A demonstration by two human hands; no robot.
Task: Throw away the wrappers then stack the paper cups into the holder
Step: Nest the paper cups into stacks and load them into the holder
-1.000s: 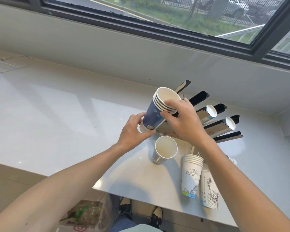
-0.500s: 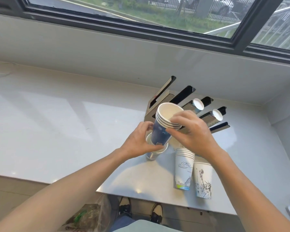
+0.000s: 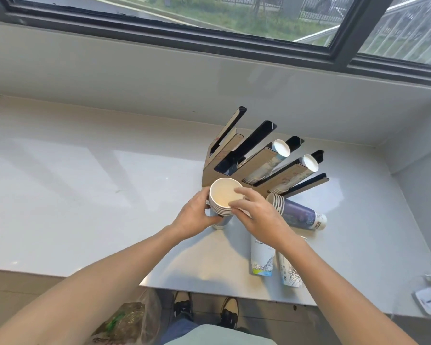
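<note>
Both hands close around one stack of cups (image 3: 223, 199) standing upright on the white counter (image 3: 85, 195), just in front of the holder (image 3: 256, 160). The left hand (image 3: 194, 217) wraps the stack's side from 9 o'clock, fingers curled against the nested rims. The right hand (image 3: 254, 212) comes in from 4 o'clock, its fingertips (image 3: 237, 204) lying over the rim of the top cup, whose pale inside faces up.

The holder sits at 12 o'clock from the stack, its slanted slots fanning up and right. Two of the right-hand slots carry cups, their white bottoms (image 3: 281, 148) pointing out at the top; the two left slots look dark, and what is in them cannot be told.

At 3 o'clock from the held stack, another stack (image 3: 296, 215) lies on its side, rims toward the hands, partly behind the right hand. At 5 o'clock, under the right forearm, two printed cup stacks (image 3: 261, 260) stand side by side near the counter's front edge.

Below the counter edge, at 7 o'clock, a plastic bag (image 3: 125, 324) rests on the floor beside the person's shoes (image 3: 182, 305).
</note>
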